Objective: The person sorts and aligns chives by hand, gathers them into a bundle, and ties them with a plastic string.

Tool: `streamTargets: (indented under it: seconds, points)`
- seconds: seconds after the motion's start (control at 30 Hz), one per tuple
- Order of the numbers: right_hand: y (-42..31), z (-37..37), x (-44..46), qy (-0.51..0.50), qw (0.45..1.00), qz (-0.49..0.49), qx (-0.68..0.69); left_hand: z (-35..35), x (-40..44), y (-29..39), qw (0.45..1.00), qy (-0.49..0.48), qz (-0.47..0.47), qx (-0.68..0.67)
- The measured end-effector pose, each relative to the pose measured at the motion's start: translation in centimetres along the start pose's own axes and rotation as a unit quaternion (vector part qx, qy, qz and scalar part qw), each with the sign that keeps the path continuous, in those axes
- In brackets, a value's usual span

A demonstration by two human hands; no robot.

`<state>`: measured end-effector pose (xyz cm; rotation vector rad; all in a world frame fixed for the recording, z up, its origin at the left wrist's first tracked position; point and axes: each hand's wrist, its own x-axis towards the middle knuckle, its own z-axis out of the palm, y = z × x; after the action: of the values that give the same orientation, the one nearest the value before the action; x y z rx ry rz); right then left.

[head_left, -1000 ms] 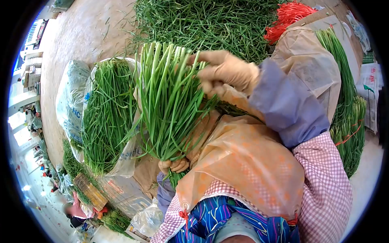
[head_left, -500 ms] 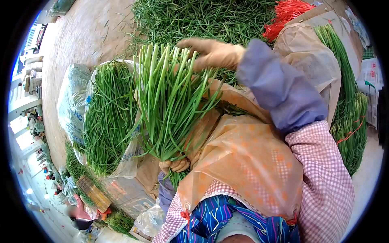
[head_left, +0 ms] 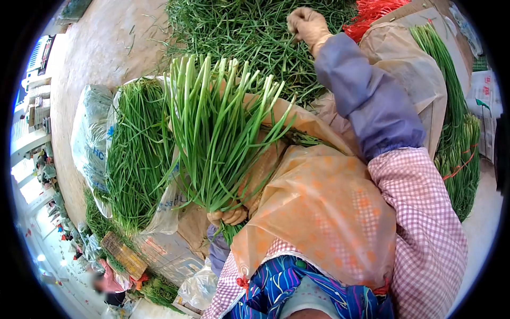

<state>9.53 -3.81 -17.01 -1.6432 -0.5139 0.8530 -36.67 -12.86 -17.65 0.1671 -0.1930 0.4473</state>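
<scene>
1. Head view: left hand (head_left: 227, 215) is clenching firmly around a bunch of long green stalks (head_left: 212, 133), fingers wrapping its narrow leafy end.
2. Bunch is standing in front of the torso, left of the middle; pale, blunt ends are fanning outward, leaf tips are poking out below the fist.
3. Right hand (head_left: 309, 25) is hanging well apart from the bunch, over the loose green pile (head_left: 228, 29); fingers are curling in, about half closed. Can't tell if it is pinching or touching anything.
4. Fist is hiding the squeezed part of the bunch.
5. Top edge is cutting off the pile and the red strands (head_left: 374, 16).
6. Far left is blurring and bending; another person (head_left: 111, 282) is showing there, too small to read their hands.
7. Plastic apron (head_left: 319, 212) is looking thin, crinkly, orange-spotted; purple sleeve cover (head_left: 372, 101) is wrinkling, checked sleeve (head_left: 419, 196) is bunching next to it.
8. Left: thick green bundle (head_left: 138, 154) is lying beside crumpled clear plastic (head_left: 90, 138). Right: red-tied bundle (head_left: 463, 170) is lying near a tan sheet (head_left: 406, 74).
</scene>
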Motion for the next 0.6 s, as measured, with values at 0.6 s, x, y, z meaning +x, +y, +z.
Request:
streamTargets:
  seconds: [0.6]
  points:
    - [2.9,-2.9,-1.5,-0.124,0.866,0.144,0.462,0.8,0.5,0.0,1.000,0.002,-0.016,-0.009]
